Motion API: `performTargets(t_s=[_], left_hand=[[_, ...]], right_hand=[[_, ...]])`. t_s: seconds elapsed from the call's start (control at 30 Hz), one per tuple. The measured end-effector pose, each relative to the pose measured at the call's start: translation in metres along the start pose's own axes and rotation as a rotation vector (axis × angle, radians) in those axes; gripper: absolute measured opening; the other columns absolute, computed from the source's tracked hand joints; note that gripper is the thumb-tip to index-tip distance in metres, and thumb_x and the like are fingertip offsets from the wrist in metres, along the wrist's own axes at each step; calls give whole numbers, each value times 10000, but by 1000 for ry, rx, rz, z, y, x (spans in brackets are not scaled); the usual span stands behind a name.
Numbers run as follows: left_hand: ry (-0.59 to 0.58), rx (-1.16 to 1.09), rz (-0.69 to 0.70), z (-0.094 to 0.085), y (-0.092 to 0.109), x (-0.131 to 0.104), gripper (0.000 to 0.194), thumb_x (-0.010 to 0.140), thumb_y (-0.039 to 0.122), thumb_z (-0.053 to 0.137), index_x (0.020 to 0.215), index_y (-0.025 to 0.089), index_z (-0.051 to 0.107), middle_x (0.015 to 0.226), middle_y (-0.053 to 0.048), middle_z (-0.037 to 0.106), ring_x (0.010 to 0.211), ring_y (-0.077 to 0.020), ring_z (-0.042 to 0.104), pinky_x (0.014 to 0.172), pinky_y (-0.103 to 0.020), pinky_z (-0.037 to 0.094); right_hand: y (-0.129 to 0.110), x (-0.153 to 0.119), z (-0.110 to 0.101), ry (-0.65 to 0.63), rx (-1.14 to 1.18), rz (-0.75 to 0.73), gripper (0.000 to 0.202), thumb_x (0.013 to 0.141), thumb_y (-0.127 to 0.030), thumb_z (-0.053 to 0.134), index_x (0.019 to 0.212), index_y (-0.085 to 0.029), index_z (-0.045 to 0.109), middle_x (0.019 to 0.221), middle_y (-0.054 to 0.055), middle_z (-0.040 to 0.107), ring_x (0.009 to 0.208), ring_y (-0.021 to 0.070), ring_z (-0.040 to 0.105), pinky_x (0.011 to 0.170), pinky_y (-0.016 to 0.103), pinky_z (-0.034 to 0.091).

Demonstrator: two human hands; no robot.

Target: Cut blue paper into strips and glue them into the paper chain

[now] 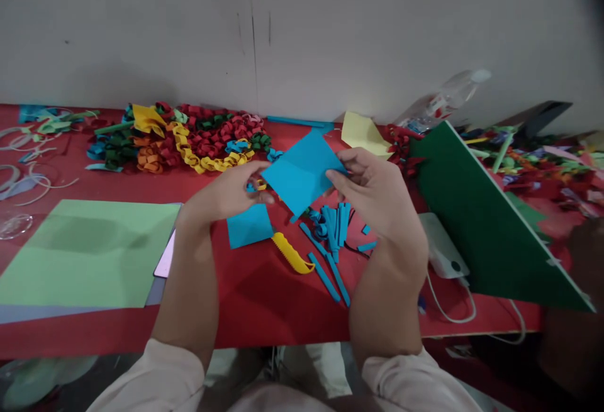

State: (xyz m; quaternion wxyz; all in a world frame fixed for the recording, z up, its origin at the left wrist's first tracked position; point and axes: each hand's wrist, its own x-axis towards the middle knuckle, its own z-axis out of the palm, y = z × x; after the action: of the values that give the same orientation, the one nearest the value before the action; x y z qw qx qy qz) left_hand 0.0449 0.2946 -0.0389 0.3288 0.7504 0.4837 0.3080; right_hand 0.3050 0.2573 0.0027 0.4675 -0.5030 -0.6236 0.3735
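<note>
A square sheet of blue paper [302, 173] with a faint crease is held up above the table, tilted. My right hand [372, 189] pinches its right corner, thumb on top and fingers curled behind. At its left corner is my left hand [231, 192], thumb and forefinger apart, fingertips close to the paper's edge; whether they touch it is unclear. Below lie a smaller blue paper piece [249, 226], a yellow-handled cutter [291, 253] whose blade is hidden, and several blue paper strips [334, 229], some curled.
Colourful paper chains [202, 138] lie along the back of the red table [264, 311]. Light green sheets [89, 251] rest at left. On the right a green board [486, 229] leans over a white power bank [441, 245] with a cable. A plastic bottle [448, 100] tilts by the wall.
</note>
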Motion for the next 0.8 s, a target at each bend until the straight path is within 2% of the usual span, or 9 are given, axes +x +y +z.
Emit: performTargets(t_s=[0.07, 0.13, 0.2, 0.27, 0.33, 0.5, 0.6, 0.67, 0.8], left_hand=[[-49, -222, 82, -2, 22, 0, 635, 789, 536, 791, 1311, 203, 650, 1035, -61, 737, 862, -191, 682, 710, -253, 542], [75, -303, 104, 0, 38, -1, 475, 874, 548, 713, 1164, 173, 694, 914, -34, 700, 786, -164, 648, 669, -238, 513], [157, -248, 97, 3, 45, -1, 372, 906, 520, 690, 933, 150, 712, 751, 5, 623, 665, -122, 573, 586, -213, 446], [128, -193, 99, 7, 46, 0, 359, 913, 488, 691, 823, 141, 700, 688, 17, 580, 622, -103, 529, 547, -203, 405], [113, -235, 99, 10, 45, 0, 331, 912, 473, 696, 875, 146, 720, 709, 14, 612, 628, -106, 547, 546, -201, 422], [293, -334, 122, 5, 42, -2, 300, 912, 449, 704, 1062, 194, 757, 770, -14, 681, 614, -115, 573, 508, -215, 422], [226, -233, 169, -3, 46, -10, 218, 946, 342, 650, 1079, 247, 794, 671, 0, 624, 511, -89, 453, 432, -234, 314], [176, -236, 173, -6, 51, -15, 233, 937, 291, 639, 1104, 271, 801, 669, 2, 620, 501, -89, 434, 428, -242, 294], [204, -315, 121, -4, 62, -17, 283, 946, 433, 652, 1086, 252, 817, 637, 3, 619, 522, -106, 490, 451, -249, 319]], right_hand=[[-2, 0, 5, -10, 43, 52, 241, 864, -362, 745, 941, -187, 598, 753, -20, 632, 606, 120, 655, 535, 232, 520], [-5, -1, 11, -47, 47, 90, 241, 884, -376, 731, 950, -184, 601, 771, -7, 662, 636, 126, 667, 565, 240, 542], [-7, -1, 15, -91, 20, 67, 235, 902, -388, 718, 967, -180, 629, 806, 7, 692, 683, 130, 668, 595, 246, 552], [-6, -2, 17, -89, 10, 21, 226, 922, -396, 697, 969, -177, 670, 849, 20, 716, 740, 139, 673, 633, 255, 566], [-5, -2, 17, -68, 44, -11, 219, 938, -387, 679, 992, -178, 713, 877, 20, 727, 788, 150, 687, 684, 270, 589], [-4, -1, 16, -96, 86, -86, 230, 942, -371, 682, 1078, -207, 769, 910, 17, 739, 807, 156, 686, 710, 280, 599], [-6, -3, 16, -22, -8, -145, 228, 950, -347, 677, 1123, -243, 784, 856, 1, 736, 699, 123, 640, 609, 244, 540], [-7, -5, 17, 37, -40, -196, 217, 956, -314, 667, 1123, -267, 797, 868, -1, 753, 713, 125, 653, 625, 248, 535], [-7, -7, 15, 24, -8, -245, 231, 946, -217, 634, 1070, -279, 820, 985, 14, 782, 855, 163, 703, 719, 282, 560]])
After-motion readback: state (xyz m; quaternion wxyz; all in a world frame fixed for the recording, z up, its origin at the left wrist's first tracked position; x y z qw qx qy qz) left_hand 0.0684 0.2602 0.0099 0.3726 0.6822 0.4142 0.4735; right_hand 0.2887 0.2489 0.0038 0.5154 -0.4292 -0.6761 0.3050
